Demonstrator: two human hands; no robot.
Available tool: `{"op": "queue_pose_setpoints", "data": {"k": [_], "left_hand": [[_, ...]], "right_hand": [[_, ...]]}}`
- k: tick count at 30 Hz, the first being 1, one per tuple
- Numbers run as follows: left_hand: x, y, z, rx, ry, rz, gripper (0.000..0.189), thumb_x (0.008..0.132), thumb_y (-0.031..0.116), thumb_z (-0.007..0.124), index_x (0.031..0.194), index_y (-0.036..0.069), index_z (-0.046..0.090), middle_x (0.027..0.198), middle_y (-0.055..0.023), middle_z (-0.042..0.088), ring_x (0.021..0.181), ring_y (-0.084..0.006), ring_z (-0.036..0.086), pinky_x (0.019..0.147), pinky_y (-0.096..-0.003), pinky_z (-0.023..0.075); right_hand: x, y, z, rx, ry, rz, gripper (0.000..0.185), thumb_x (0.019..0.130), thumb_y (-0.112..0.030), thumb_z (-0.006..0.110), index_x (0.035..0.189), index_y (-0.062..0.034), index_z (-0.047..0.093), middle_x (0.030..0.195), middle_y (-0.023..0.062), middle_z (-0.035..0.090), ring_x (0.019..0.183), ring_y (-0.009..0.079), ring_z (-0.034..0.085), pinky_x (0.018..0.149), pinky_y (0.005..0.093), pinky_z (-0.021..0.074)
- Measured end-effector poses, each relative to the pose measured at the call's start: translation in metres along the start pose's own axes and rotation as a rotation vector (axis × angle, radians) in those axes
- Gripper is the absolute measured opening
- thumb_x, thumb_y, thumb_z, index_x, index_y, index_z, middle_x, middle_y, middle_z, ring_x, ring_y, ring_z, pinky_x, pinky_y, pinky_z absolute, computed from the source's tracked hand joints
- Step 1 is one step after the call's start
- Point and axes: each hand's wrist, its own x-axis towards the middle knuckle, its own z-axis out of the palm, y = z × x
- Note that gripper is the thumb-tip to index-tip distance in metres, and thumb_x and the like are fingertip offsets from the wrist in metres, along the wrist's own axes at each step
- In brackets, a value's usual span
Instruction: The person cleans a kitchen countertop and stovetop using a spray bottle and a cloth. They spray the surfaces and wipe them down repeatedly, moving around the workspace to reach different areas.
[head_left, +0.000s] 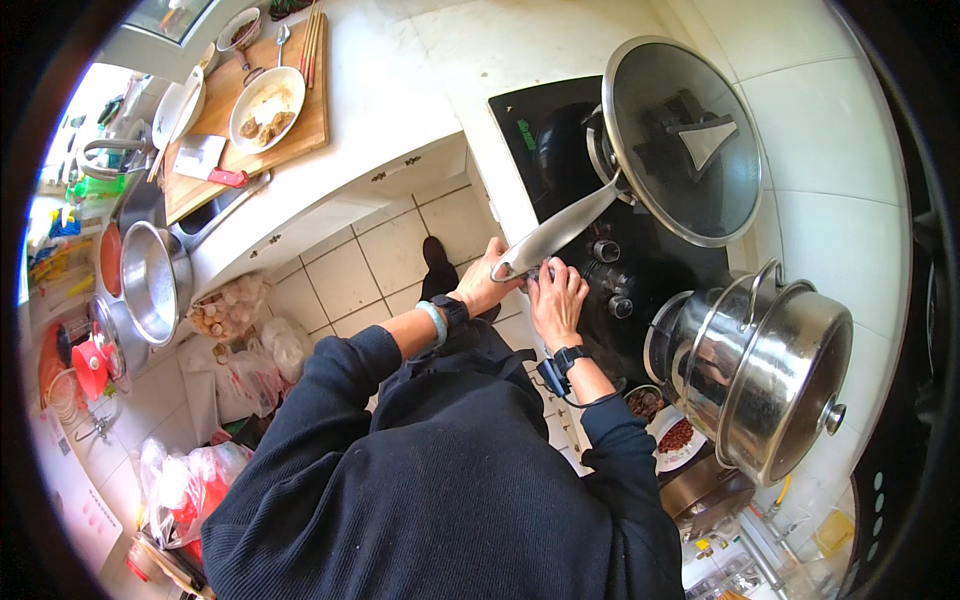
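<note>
My left hand (477, 283) is at the end of the long metal handle (566, 225) of a frying pan, partly hidden behind it. Close beside it, my right hand (556, 304) has bent fingers at the front edge of the black cooktop (541, 124). A small greyish item (531, 274) shows between the fingertips; the handle hides part of it, and I cannot tell what it is. The pan stands on the far burner under a glass lid (660, 142). Two control knobs (606, 250) are just right of my right hand. A lidded stainless steel steamer pot (780, 382) occupies the nearer burner.
On the counter, a wooden cutting board (315, 112) carries a white bowl (247, 139) of food, a cleaver (199, 157) and chopsticks (310, 49). A metal basin (154, 285) is at the left. Plastic bags (247, 375) lie below it. A dish of reddish beans or nuts (675, 436) sits beside the pot.
</note>
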Motion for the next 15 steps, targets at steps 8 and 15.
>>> {"op": "queue_pose_setpoints", "data": {"k": [8,15], "left_hand": [[0.028,-0.004,-0.038,0.024,0.081,-0.066,0.039,0.081,0.013,0.067,0.116,0.011,0.050,0.103,-0.0216,0.049,0.088,-0.0431,0.059,0.075,-0.0463,0.0508],[0.060,-0.018,-0.056,0.014,0.293,-0.100,0.030,0.083,0.012,0.066,0.109,0.009,0.051,0.099,-0.0227,0.054,0.089,-0.0437,0.058,0.078,-0.0479,0.0492]], "right_hand": [[0.084,-0.019,0.017,0.121,-0.026,-0.001,0.043,0.083,-0.016,0.064,0.124,-0.0037,0.055,0.116,0.0106,0.050,0.109,0.0315,0.046,0.090,0.0486,0.0356],[0.145,-0.028,0.032,-0.016,0.168,-0.123,0.044,0.085,-0.022,0.064,0.126,-0.0103,0.055,0.119,0.0040,0.049,0.109,0.0263,0.046,0.090,0.0448,0.0362]]}}
